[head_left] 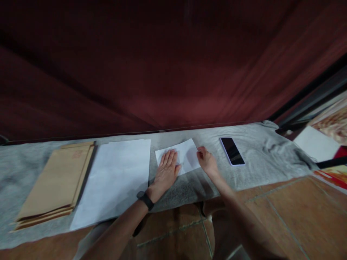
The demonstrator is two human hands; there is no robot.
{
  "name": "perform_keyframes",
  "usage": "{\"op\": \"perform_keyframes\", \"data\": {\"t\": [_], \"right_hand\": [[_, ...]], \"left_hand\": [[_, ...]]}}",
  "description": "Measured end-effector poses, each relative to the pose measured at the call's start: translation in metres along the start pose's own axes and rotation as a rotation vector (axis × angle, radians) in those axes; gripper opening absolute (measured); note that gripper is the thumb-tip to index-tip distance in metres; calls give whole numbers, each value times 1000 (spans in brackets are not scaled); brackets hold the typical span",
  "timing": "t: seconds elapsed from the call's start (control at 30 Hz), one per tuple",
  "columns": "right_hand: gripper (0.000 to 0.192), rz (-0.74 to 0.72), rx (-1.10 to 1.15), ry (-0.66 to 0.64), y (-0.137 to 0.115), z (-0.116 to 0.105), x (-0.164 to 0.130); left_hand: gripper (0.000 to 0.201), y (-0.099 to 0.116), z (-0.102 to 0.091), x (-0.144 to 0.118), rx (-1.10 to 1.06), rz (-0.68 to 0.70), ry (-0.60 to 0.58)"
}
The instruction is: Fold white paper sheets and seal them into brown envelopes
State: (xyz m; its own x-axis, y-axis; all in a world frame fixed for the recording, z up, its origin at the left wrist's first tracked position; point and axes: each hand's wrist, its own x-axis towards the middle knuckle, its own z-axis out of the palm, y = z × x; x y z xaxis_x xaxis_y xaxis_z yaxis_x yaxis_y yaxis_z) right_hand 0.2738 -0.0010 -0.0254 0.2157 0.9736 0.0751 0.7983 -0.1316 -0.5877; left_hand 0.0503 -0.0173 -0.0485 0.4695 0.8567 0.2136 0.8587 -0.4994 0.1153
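Nearest the camera: terracotta tiled floor (284,209), both forearms reaching fwd over it. Black wristband (146,200) on the left wrist.

Next, the bench edge, covered w/ a grey cloth (260,159) that wrinkles toward the right end.

Left hand (166,172) lies flat, fingers spread and unclenched, palm pressing down on the left half of a folded white sheet (182,154). Not gripping, just holding it down. Right hand (207,160) sits at the sheet's right edge, fingertips curled in and pinching that edge; thumb side touches the paper. So the folded sheet lies under the left hand and just left of the right hand, approx. mid-bench, slightly tilted.

Left of the left hand, just beside it: stack of white paper (114,180), flat, larger than the folded sheet. Further left, touching or nearly touching that stack: pile of brown envelopes (58,182), red mark near the top.

Right of the right hand, apart from it: smartphone (232,151), dark screen up, angled.

Far right, off the bench: a white sheet (316,144) and some colourful printed items, too blurred to ID.

Behind everything: dark red curtain (162,65) across the whole background.
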Motion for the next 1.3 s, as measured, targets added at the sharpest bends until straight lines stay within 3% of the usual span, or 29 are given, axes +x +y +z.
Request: {"op": "perform_keyframes", "data": {"t": [0.07,0.13,0.23,0.33,0.53,0.77,0.97,1.3], "right_hand": [[35,-104,-100,65,-5,1,-3],[39,-242,-75,41,-13,7,-4],[44,-430,16,-140,-27,24,-5],[47,-580,-59,-274,-37,44,-5],[53,-548,-244,-302,-45,65,-1],[54,-614,-243,-260,-40,65,-2],[53,-683,-244,-273,-21,56,-23],[63,-778,-296,-279,-7,40,-68]], "left_hand": [[57,5,0,0,-20,55,-14],[55,10,0,-2,-35,69,-20],[53,16,3,-7,-58,98,-32],[49,24,4,-18,-101,170,-68],[54,42,0,-39,-149,180,-72],[58,50,-7,-53,-98,146,-79],[54,29,0,-49,-21,25,-55],[57,-5,5,-12,41,-158,-60]]}}
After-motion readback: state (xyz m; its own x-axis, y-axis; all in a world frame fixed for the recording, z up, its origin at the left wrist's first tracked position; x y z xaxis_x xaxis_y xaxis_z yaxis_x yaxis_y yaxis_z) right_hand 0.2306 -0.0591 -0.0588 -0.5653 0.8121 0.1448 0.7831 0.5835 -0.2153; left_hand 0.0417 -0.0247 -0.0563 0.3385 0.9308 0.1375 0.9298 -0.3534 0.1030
